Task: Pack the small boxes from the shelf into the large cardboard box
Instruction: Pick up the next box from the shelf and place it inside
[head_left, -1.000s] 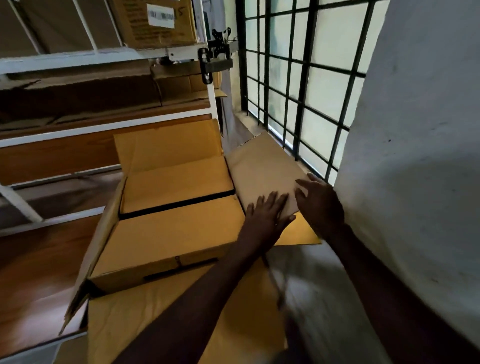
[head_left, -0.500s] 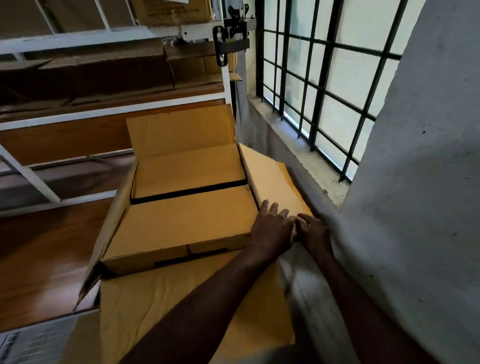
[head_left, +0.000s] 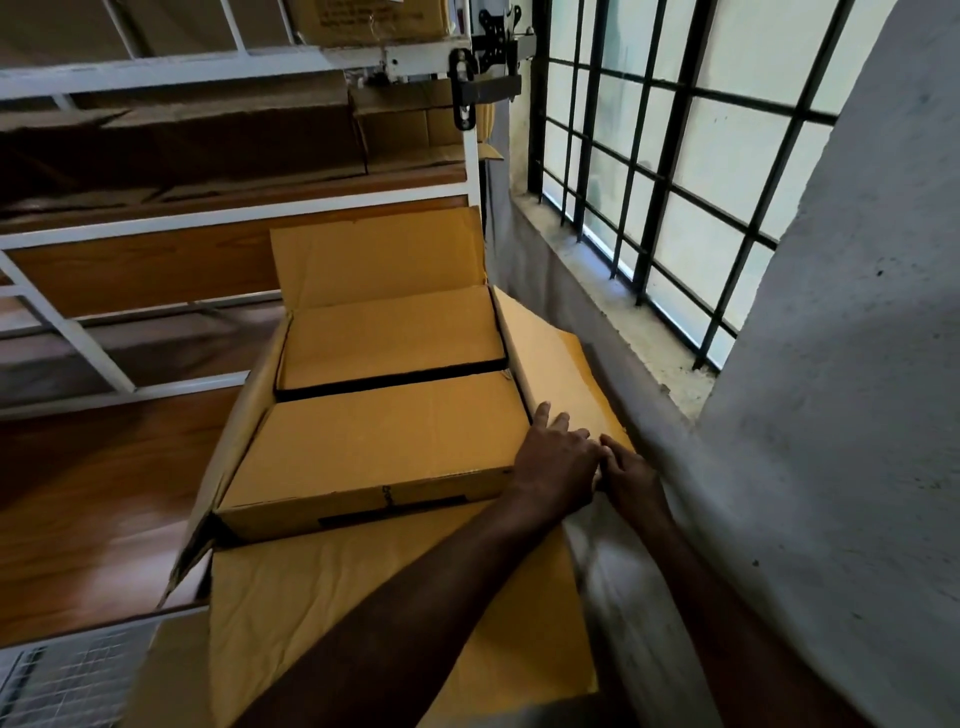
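Right flap (head_left: 558, 374) of large cardboard box (head_left: 234, 436) lowered outward since a second ago; left hand (head_left: 558, 462) laid flat, right hand (head_left: 631, 475) grip on flap edge unclear; two small boxes (head_left: 384, 441) seen packed; closing judged next

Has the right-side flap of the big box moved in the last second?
Yes. The right flap has dropped away from the window sill, pressed down toward the wall by the left hand and right hand.

- Large box (head_left: 249, 415) sits mid-frame, flaps open, two small boxes (head_left: 384, 441) side by side inside.
- Left hand (head_left: 556, 462) lies flat on the right flap (head_left: 550, 358); right hand (head_left: 631, 475) touches it, at the flap's edge.
- Shelf (head_left: 234, 213) upper left; barred window (head_left: 675, 171) upper right.
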